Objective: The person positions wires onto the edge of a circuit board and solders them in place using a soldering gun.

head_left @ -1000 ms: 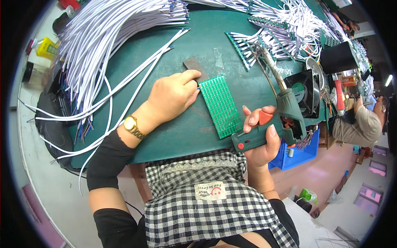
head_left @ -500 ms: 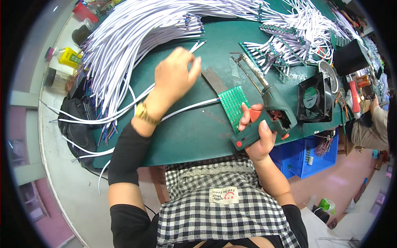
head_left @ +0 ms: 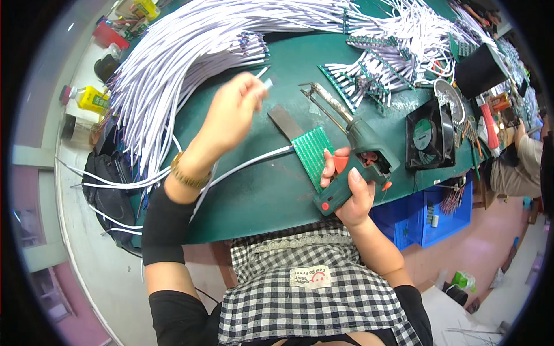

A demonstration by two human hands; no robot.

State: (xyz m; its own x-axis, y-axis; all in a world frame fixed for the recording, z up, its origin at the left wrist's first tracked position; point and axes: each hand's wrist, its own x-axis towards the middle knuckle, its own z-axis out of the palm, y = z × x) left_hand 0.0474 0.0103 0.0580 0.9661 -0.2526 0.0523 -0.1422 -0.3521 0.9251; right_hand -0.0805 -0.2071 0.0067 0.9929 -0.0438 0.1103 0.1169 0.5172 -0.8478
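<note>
My left hand (head_left: pixel 234 112) is raised over the green table (head_left: pixel 254 199), its thumb and fingers closed in a pinch on a white cable (head_left: pixel 268 85); the pale end shows at the fingertips. My right hand (head_left: pixel 353 199) grips the handle of a dark green soldering gun (head_left: pixel 369 141), a finger at its orange trigger (head_left: pixel 341 161). The gun's tip points away to the upper left. Partly under the gun and right fingers lies a green circuit board (head_left: pixel 311 153), with one white cable (head_left: pixel 248 163) attached at its left edge. A dark flat bar (head_left: pixel 285 122) touches the board's far side.
A large bundle of white cables (head_left: pixel 167 75) covers the far left. Cables with green boards (head_left: pixel 369 75) lie at the far right. To the right stand a black fan (head_left: pixel 430 138) and a metal dish (head_left: pixel 449 101). Blue bins (head_left: pixel 447 213) sit below the table edge.
My left hand has closed its fingers on a cable end and shifted slightly left. My right hand still holds the soldering gun. The whole view has shifted a little.
</note>
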